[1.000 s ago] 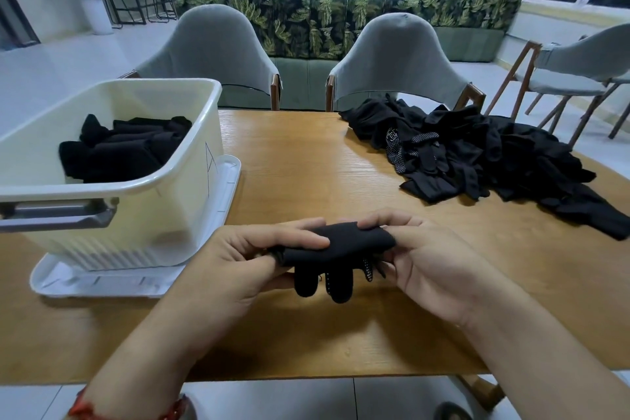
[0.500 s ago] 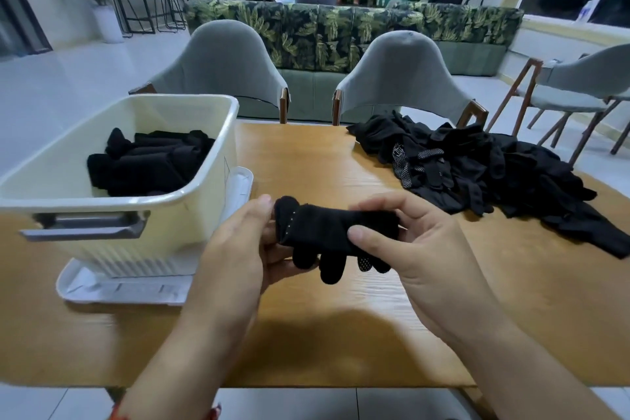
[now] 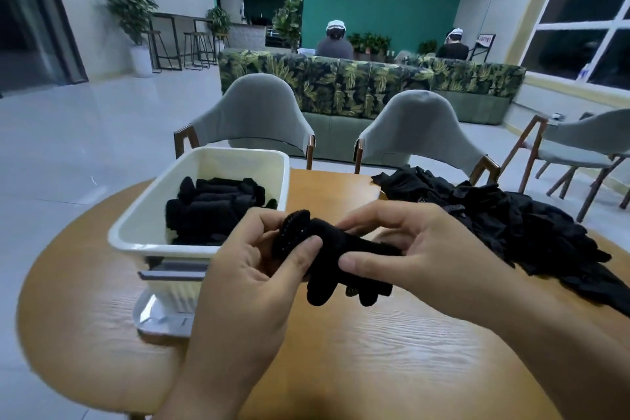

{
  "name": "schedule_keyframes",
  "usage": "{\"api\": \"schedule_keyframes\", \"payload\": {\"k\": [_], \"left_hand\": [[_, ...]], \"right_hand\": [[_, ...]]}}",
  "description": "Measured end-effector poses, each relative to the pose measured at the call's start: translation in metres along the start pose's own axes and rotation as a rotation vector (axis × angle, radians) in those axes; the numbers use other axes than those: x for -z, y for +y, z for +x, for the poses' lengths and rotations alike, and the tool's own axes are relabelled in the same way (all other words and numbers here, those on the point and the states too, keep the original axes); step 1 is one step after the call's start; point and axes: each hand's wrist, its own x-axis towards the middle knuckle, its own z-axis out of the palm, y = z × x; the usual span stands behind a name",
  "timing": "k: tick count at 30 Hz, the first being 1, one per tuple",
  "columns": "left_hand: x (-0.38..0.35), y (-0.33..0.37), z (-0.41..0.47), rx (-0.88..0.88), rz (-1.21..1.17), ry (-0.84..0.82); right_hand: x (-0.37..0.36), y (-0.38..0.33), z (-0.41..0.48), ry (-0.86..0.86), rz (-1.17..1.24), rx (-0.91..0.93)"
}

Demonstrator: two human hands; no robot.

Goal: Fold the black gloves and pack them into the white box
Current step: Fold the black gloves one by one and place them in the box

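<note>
Box [image 3: 163, 249] sits on the left side of the wooden table [image 3: 375, 361], white plastic, resting on what looks like its lid [image 3: 153, 319]. A bunch of folded gloves [image 3: 208, 215] are already lying inside it.

Just right of the box, the left hand [image 3: 249, 276] is up off the table with thumb and fingers curled around one end of a black glove [image 3: 344, 249]. That end has little dots on it. The glove is bunched into a bundle stretched between both hands, its fingers dangling underneath. It's in the air near the box's front right corner, not in the box yet.

The right hand [image 3: 426, 249] pinches the other end, thumb on the near side and fingers curled over the top.

Further right there's a loose pile of gloves [image 3: 504, 222] on the table, apart from the hands. Two grey chairs [image 3: 252, 112] stand behind the table.
</note>
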Motion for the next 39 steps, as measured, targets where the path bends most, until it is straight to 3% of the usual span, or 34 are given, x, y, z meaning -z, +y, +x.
{"api": "schedule_keyframes", "payload": {"k": [4, 9, 12, 20, 32, 36, 39], "left_hand": [[0.028, 0.005, 0.007, -0.030, 0.034, 0.118], [0.082, -0.007, 0.021, -0.055, 0.454, 0.258], [0.106, -0.018, 0.028, 0.028, 0.628, 0.289], [0.113, -0.025, 0.034, 0.135, 0.563, 0.313], [0.116, -0.032, 0.034, 0.159, 0.556, 0.290], [0.115, -0.034, 0.032, 0.041, 0.623, 0.335], [0.102, -0.023, 0.027, -0.134, 0.697, 0.364]], "right_hand": [[-0.019, -0.029, 0.040, -0.067, -0.175, 0.082], [-0.059, -0.044, 0.114, -0.130, -0.432, 0.130], [-0.086, -0.042, 0.157, -0.207, -0.561, 0.108], [-0.139, -0.003, 0.231, -0.292, -0.784, -0.056], [-0.153, 0.010, 0.237, -0.202, -1.046, 0.141], [-0.138, -0.008, 0.218, -0.185, -1.050, 0.201], [-0.100, -0.013, 0.184, 0.028, -0.935, 0.258]]}}
